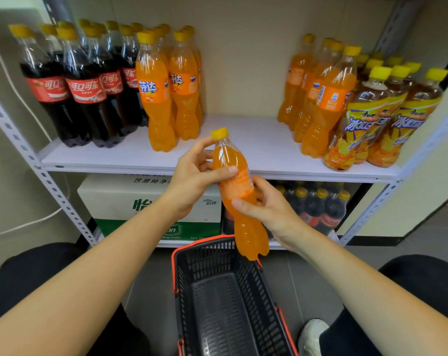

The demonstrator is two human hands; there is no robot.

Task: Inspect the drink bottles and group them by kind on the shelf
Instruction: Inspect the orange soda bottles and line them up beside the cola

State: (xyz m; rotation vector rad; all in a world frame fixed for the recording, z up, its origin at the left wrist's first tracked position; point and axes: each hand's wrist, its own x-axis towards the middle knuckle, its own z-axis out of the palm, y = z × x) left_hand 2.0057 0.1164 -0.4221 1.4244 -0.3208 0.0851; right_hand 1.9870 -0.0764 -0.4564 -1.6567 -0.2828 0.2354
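An orange soda bottle (239, 191) with a yellow cap is held tilted in front of the white shelf (251, 142). My left hand (194, 178) grips its neck and upper label. My right hand (266, 204) grips its lower body from the right. On the shelf stand several cola bottles (84, 91) at the left, orange soda bottles (166, 91) beside them, more orange soda bottles (317, 98) toward the right, and iced tea bottles (371, 116) at the far right.
A black shopping basket (225, 299) with red trim sits on the floor between my knees. The lower shelf holds water cartons (140, 199) and packed cola bottles (320, 204). Grey perforated uprights (38, 170) frame the rack. A white cable (25, 222) hangs at left.
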